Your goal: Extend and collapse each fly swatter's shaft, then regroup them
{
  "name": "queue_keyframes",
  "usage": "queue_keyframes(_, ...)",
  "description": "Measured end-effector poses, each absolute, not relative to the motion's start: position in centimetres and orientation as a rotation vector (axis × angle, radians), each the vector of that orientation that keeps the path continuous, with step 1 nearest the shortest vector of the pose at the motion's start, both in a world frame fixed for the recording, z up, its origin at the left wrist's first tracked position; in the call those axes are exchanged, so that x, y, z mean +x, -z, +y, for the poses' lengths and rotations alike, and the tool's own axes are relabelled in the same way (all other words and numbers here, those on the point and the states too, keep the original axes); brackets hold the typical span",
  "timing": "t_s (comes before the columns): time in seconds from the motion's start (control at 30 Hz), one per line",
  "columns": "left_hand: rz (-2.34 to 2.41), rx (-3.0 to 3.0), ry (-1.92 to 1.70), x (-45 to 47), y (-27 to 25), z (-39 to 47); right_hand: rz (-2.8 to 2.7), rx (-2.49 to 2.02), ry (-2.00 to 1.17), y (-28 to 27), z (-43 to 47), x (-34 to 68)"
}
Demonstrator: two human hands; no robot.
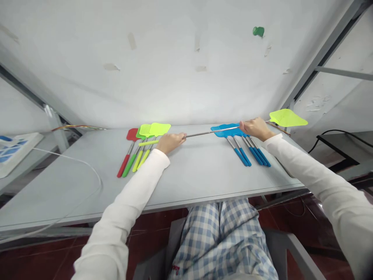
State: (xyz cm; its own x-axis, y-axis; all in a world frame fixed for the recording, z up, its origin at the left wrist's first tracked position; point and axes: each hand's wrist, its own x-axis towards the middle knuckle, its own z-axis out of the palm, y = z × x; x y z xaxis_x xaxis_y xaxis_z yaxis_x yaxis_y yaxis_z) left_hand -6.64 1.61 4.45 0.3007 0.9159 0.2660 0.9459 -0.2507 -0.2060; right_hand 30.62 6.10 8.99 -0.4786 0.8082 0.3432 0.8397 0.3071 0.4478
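Observation:
A yellow-green fly swatter (287,118) with a long extended metal rod is stretched sideways between my hands above the table. My left hand (170,142) is closed around it where the yellow handle meets the rod. Near the swatter's head, my right hand (255,128) is closed on the rod. Under and beside my left hand lie a red fly swatter (123,165), a green fly swatter (129,166) and yellow fly swatters (137,161). Several blue fly swatters (227,130) lie fanned below my right hand, handles toward me, heads overlapping and partly hidden.
The grey table (186,175) meets a white wall (180,77) at the back. A thin white cable (94,171) runs over its left side. Metal frame posts (317,58) stand at both sides. A blue-and-white object (17,151) sits at far left, a dark box (346,146) at right.

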Motion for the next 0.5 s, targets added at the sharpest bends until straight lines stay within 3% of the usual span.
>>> queue_keyframes(0.33,-1.656,-2.220,0.154,-9.9,-5.0,0.4,-2.482,-1.707,0.835,-7.8,6.7,34.9)
queue_keyframes(0.5,-1.725,-2.202,0.147,-9.4,-4.0,-0.6,-2.793,-1.458,0.593,-6.9,5.1,35.4)
